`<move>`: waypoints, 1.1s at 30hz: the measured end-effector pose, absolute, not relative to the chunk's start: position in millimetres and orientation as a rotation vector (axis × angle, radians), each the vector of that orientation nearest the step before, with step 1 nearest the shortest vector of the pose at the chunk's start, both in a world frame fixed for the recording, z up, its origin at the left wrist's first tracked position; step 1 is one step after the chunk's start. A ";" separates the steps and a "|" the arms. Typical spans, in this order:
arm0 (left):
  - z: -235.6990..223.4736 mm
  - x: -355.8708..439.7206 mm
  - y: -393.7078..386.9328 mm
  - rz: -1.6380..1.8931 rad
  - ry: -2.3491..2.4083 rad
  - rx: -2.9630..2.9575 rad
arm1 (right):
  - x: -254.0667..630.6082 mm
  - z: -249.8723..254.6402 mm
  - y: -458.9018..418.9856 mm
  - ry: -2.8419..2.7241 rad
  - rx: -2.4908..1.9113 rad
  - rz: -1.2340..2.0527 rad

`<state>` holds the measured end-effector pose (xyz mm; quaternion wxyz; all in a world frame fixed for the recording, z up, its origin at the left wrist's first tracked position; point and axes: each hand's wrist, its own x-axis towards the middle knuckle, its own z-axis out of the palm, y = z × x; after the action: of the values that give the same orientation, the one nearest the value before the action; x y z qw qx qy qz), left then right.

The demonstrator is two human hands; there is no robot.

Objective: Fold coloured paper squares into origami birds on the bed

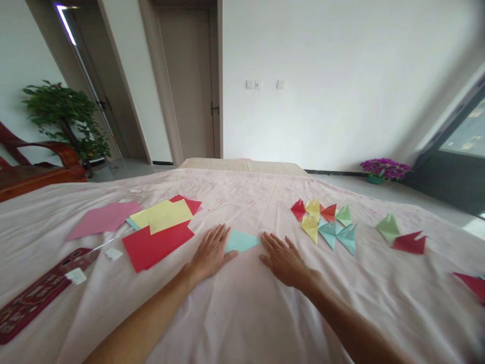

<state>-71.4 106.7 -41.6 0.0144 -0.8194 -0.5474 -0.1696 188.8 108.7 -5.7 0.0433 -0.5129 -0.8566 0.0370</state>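
Head view shows the light-blue triangular piece of paper lying on the pale pink patterned cloth, between the two hands. The left hand is open and palm down, fingers stretched forward, covering the paper's left edge, with the thumb along its near edge. The right hand is also open and palm down, its fingertips at the paper's right-hand point; they seem to touch it, though the contact is hard to make out. The far edge of the paper shows between the hands, and pink cloth runs from its near edge back between the forearms. Beyond the left fingers, a strip of cloth separates them from the overlapping yellow and red paper sheets, with a flat pink paper sheet farther left. Near the left side lies a long dark-red phone-like object, cut by the frame. On the right, a wider stretch of cloth leads to the cluster of small folded multicoloured paper shapes, set near one another. Farther right, a folded pale-green paper shape meets a folded dark-red paper shape, and another red paper piece sits at the frame's edge.
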 end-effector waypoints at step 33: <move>30.4 -92.3 40.2 -0.830 -0.973 -2.790 | 194.2 19.8 66.6 -2.513 -0.967 0.339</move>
<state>-92.3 40.2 30.4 0.0362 -0.9084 -0.3170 -0.2702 194.2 66.6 19.8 0.2123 -0.3483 -0.9048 0.1221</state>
